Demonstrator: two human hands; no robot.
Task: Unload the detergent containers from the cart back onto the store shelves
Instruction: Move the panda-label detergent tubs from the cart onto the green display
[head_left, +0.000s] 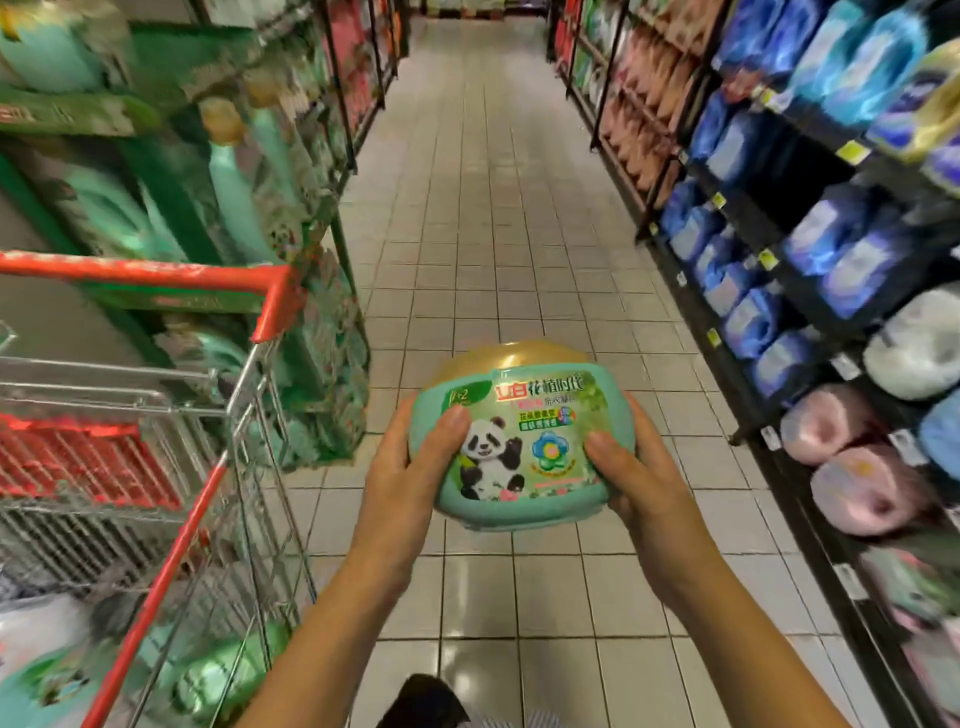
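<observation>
At nine o'clock I saw the wire cart (244, 395), blurred green containers (218, 675) low inside it. Stocked shelves (779, 234) ran along three o'clock, and the tiled floor (493, 182) stretched toward twelve. At centre, the left hand (405, 483) and right hand (639, 483) gripped the panda-labelled detergent tub (524, 441) from either side, thumbs pressed on its face.

Aisle floor (483, 197): I see open tile running straight ahead — the widest free passage.
Left: cart (156, 274) wire wall and red rim close by, packed green shelves (249, 197) just behind it.
Right: stocked shelves (810, 244) line the edge — blue and pink packs crowd the tiers.
</observation>
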